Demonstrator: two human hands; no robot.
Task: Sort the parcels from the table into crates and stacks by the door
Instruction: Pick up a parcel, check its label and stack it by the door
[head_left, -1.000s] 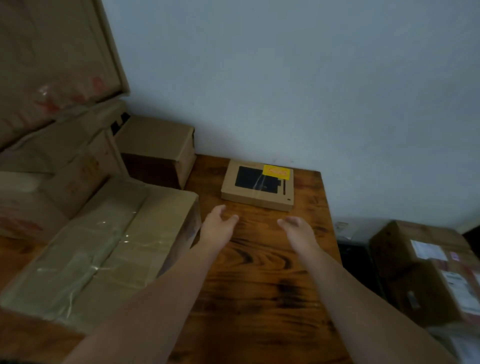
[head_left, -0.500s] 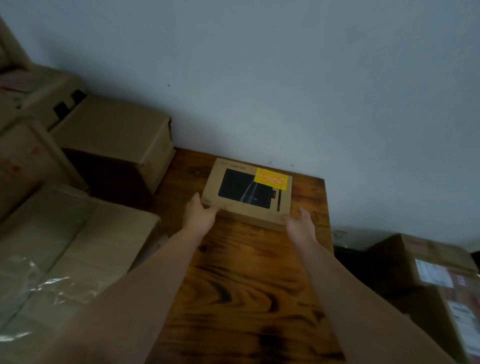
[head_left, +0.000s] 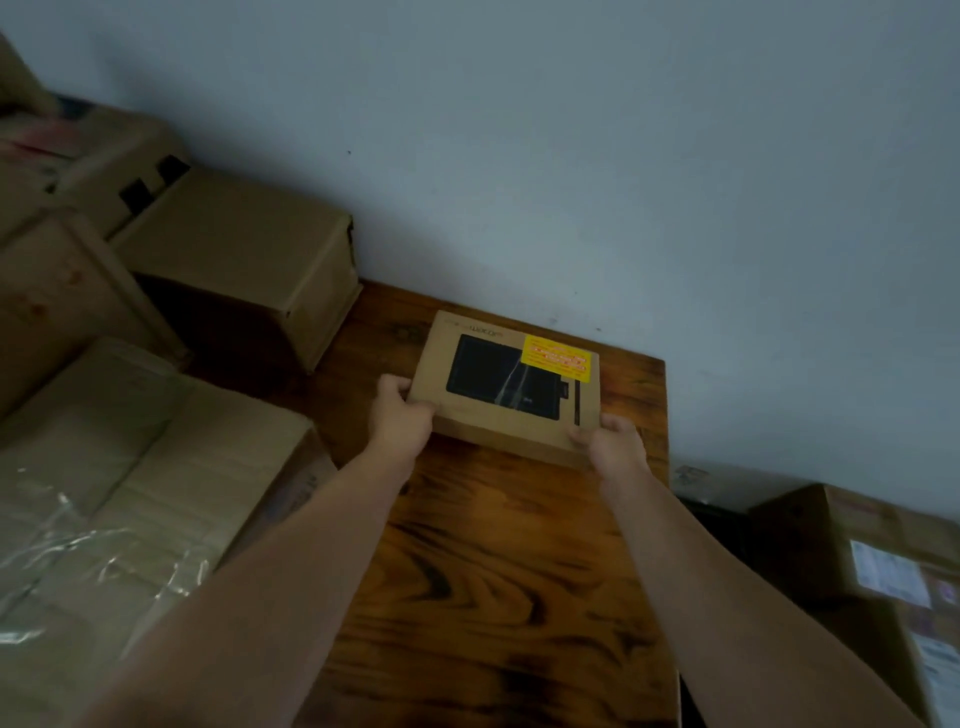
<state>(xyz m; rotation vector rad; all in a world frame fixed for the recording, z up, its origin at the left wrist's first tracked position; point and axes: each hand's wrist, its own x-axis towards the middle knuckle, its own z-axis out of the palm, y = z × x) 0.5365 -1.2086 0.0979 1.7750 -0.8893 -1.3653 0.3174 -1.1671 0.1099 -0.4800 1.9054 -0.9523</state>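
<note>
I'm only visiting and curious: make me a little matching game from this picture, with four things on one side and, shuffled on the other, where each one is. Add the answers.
Things:
1. flat parcel with yellow sticker
2. left hand
3. taped carton
4. box with white labels

Places:
A. past the right edge of the wooden table, lower down
B. at the table's far end, near the wall
C. gripping the parcel's near left corner
D. on the left, shiny tape across its top

Pairs: 1-B, 2-C, 3-D, 4-A.
</note>
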